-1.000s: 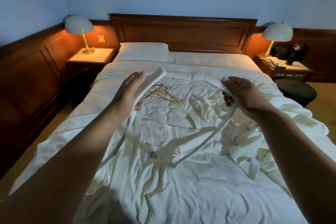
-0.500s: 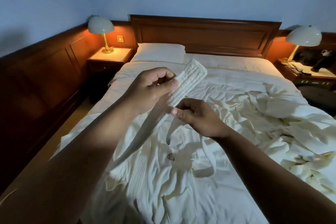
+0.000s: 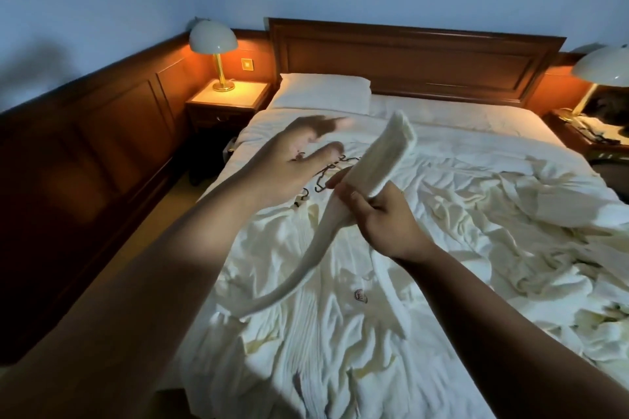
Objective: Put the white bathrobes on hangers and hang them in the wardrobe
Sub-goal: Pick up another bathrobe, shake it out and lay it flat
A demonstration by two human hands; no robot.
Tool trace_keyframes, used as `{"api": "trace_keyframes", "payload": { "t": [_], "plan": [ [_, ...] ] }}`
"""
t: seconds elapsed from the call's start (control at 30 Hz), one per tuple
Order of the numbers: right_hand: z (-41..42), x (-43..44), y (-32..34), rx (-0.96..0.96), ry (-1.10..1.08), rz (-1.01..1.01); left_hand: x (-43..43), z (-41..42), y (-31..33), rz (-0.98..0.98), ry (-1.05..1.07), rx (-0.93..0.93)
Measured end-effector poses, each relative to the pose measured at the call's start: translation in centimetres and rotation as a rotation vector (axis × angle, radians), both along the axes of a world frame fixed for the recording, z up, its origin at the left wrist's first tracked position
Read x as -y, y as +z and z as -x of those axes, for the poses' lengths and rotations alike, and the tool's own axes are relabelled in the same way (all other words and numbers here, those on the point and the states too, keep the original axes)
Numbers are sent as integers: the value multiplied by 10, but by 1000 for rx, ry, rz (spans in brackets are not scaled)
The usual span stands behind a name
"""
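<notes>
Your right hand (image 3: 384,214) pinches the folded belt (image 3: 381,160), its long axis running up and away from the grip, the loose tail trailing down-left over the robe (image 3: 340,326) spread on the bed (image 3: 459,133). Your left hand (image 3: 292,163) is open, blurred, holding nothing, nearer the hangers (image 3: 323,177), which lie just beyond it, probably several, half hidden. No wardrobe in view.

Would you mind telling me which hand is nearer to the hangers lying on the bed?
Left. The open left hand hovers right over the hangers; the right hand sits beside them, gripping the bathrobe belt.
</notes>
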State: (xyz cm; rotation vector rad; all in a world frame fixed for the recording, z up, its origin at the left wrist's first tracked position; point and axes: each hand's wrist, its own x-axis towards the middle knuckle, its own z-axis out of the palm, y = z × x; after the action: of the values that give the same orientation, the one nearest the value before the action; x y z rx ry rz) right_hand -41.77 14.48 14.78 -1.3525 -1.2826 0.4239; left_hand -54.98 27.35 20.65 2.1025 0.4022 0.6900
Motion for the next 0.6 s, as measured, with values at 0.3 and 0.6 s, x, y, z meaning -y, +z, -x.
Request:
{"api": "trace_keyframes", "payload": {
  "t": [0.3, 0.6],
  "plan": [
    [34, -26, -6, 99, -99, -140, -28, 32, -101, 817, -161, -133],
    [35, -32, -5, 43, -121, -67, -38, 41, -71, 811, 49, 245]
  ]
}}
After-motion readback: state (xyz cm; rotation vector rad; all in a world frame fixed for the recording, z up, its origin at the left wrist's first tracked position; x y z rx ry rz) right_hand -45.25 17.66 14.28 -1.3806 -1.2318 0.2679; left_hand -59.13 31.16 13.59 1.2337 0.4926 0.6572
